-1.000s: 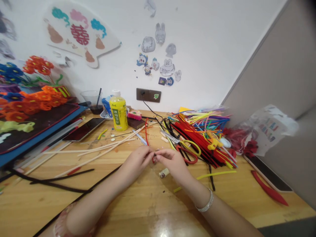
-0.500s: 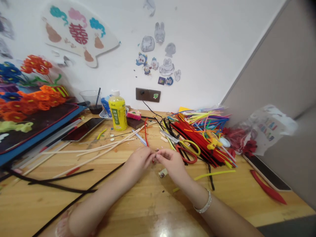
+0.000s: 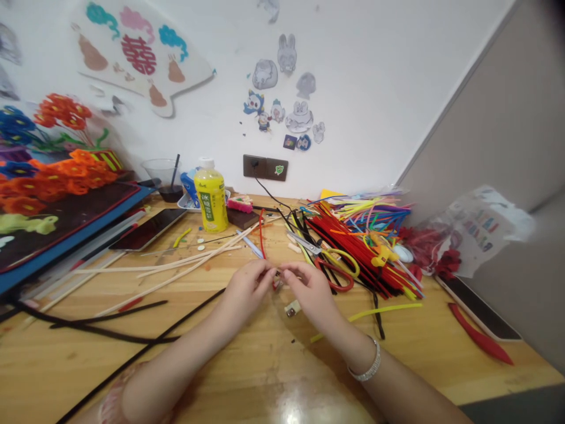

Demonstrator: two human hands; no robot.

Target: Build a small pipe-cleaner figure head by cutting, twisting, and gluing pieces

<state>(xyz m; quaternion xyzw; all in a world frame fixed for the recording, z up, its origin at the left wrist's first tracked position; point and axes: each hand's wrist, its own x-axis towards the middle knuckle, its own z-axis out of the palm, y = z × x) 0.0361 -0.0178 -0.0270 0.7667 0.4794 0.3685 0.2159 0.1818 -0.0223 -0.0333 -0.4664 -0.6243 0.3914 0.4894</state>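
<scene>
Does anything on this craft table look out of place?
The scissors lie on top of the heap of red and black pipe cleaners, their handles tangled among the stems, which looks odd because they could easily get buried.

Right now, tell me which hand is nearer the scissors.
Right hand: in front of the scissors, apart from them. Left hand: farther off, in front and to their left.

White wall [image 3: 362, 76] w/ fan-shaped wall decoration [image 3: 141, 59], red double-happiness char on it, cartoon stickers [image 3: 282, 100] beside it; brown double wall socket [image 3: 265, 168] low down, just above wooden desk [image 3: 57, 371]. Grey partition [image 3: 481, 118] on R. Glare on desktop, bottom centre.
</scene>
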